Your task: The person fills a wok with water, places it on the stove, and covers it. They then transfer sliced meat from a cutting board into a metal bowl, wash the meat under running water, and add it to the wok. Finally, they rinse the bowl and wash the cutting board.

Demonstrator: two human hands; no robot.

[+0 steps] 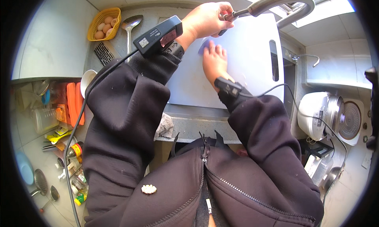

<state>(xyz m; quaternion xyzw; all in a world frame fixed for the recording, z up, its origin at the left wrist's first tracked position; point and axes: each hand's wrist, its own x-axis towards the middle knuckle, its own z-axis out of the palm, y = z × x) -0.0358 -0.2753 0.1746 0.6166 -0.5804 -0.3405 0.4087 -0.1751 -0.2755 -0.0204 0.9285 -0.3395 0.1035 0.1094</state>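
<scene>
My left hand [208, 20] is closed around the spray head [229, 17] of a pull-out kitchen faucet [278, 3], above a large white cutting board [189, 79]. The board has a handle slot along its right side. My right hand [216, 58] lies on the board below the faucet head, palm down with its fingers pointing away from me. A small purple patch [203, 47] shows at its fingertips; whether it is an object or a mark I cannot tell.
At the upper left are a yellow basket [92, 27] of eggs, a metal spatula [129, 31] and a white bowl [86, 80]. A grey cloth [165, 126] lies on the counter's front edge. Bottles and utensils stand left; a rice cooker [311, 116] with its lid raised is right.
</scene>
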